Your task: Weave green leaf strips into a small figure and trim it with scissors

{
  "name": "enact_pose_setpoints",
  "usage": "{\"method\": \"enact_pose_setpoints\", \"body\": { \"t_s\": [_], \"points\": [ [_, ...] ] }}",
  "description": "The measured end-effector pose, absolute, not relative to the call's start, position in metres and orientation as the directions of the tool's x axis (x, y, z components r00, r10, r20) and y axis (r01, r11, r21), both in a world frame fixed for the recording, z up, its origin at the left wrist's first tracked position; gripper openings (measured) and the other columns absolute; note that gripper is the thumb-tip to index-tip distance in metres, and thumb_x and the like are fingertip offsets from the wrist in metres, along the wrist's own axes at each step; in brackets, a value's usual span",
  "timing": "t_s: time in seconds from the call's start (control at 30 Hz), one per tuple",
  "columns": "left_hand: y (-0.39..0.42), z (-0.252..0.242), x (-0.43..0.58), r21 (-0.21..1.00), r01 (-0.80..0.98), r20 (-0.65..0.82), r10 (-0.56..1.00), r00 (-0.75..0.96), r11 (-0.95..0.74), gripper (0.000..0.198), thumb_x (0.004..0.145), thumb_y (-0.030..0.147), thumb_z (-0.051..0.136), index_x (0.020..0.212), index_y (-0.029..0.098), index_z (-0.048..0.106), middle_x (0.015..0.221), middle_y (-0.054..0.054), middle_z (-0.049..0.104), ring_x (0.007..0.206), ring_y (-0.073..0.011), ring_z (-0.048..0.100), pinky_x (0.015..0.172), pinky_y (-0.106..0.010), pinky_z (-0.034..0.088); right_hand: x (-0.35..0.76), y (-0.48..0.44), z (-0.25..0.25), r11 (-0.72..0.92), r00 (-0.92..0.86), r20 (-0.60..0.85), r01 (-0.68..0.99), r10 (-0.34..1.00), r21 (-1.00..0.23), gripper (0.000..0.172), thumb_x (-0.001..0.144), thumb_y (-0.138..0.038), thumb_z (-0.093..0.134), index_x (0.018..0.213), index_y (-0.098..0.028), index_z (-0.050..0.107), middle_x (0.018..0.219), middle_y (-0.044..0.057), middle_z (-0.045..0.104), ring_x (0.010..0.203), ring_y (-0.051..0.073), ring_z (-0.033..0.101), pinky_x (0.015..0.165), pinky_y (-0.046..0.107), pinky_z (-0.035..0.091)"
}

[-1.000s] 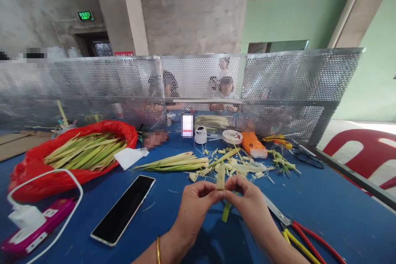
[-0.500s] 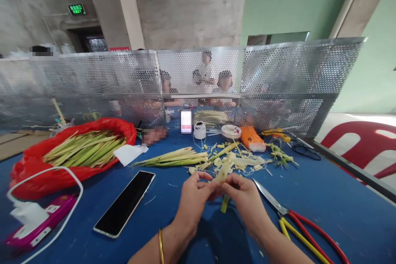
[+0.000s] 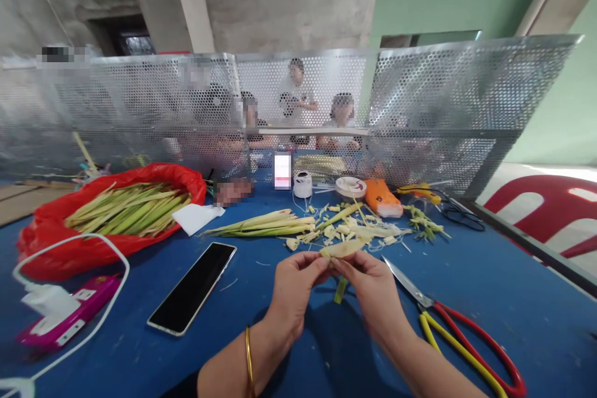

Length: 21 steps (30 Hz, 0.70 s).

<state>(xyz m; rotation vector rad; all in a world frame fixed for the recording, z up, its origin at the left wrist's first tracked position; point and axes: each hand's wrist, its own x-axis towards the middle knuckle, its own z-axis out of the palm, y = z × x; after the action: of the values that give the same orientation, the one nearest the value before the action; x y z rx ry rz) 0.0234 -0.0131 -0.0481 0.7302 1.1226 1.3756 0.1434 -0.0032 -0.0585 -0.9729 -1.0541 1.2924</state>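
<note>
A pale yellow-green husk leaf [image 3: 346,248] is pinched between the fingertips of both hands, just above the blue table. My left hand [image 3: 298,283] grips its near end with thumb and fingers closed. My right hand [image 3: 370,283] is closed on the same leaf from the other side, the two thumbs almost touching. A short green leaf piece [image 3: 340,290] shows below the fingers; whether it joins the held leaf I cannot tell. Beyond the hands lie a bundle of long leaves [image 3: 265,224] and scattered cut scraps [image 3: 342,228]. Scissors [image 3: 422,301] with red and yellow handles lie beside my right hand.
A red plastic bag [image 3: 41,249] of long leaves stands left, near a power strip [image 3: 69,314] with a white cable. A black-screened phone [image 3: 192,289] lies left of my hands. Thread spool [image 3: 303,185], tape roll [image 3: 351,188] and orange packet [image 3: 382,198] sit before the perforated metal screen [image 3: 448,93].
The held leaf has tipped from nearly upright to lying slanted toward the right. Both hands stay close together around it. The view has tilted slightly downward.
</note>
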Motion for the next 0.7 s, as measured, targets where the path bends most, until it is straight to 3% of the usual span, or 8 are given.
{"method": "enact_pose_setpoints", "body": {
  "t_s": [0.27, 0.5, 0.7],
  "points": [
    [-0.0152, -0.0507, 0.0266, 0.919, -0.371, -0.202, 0.969, -0.140, 0.138, 0.027, 0.054, 0.032, 0.084, 0.071, 0.012, 0.074, 0.068, -0.006, 0.072, 0.065, -0.0152, 0.066, 0.067, -0.025, 0.052, 0.1392, -0.0035, -0.0662, 0.099, 0.114, 0.082, -0.158, 0.990, -0.982, 0.022, 0.065, -0.036, 0.074, 0.060, -0.017, 0.065, 0.056, 0.000, 0.063, 0.063, 0.017, 0.056, 0.063, 0.028, 0.045],
    [-0.0120, -0.0527, 0.0249, 0.942, -0.317, -0.160, 0.977, -0.142, 0.108, 0.021, 0.061, 0.029, 0.078, 0.071, 0.013, 0.070, 0.068, -0.003, 0.071, 0.062, -0.0138, 0.066, 0.062, -0.022, 0.052, 0.1362, -0.0039, -0.0656, 0.094, 0.068, 0.083, -0.163, 0.994, -0.982, 0.021, 0.066, -0.036, 0.073, 0.067, -0.015, 0.069, 0.065, 0.002, 0.068, 0.065, 0.018, 0.058, 0.066, 0.029, 0.046],
    [-0.0095, -0.0482, 0.0247, 0.966, -0.251, -0.106, 0.979, -0.173, 0.060, 0.015, 0.062, 0.025, 0.076, 0.068, 0.012, 0.071, 0.061, -0.003, 0.070, 0.053, -0.0129, 0.063, 0.058, -0.023, 0.053, 0.1400, -0.0056, -0.0668, 0.126, 0.098, 0.124, -0.011, 0.987, -0.992, 0.027, 0.070, -0.043, 0.069, 0.067, -0.016, 0.068, 0.061, 0.004, 0.067, 0.060, 0.018, 0.058, 0.060, 0.030, 0.047]
  ]
}}
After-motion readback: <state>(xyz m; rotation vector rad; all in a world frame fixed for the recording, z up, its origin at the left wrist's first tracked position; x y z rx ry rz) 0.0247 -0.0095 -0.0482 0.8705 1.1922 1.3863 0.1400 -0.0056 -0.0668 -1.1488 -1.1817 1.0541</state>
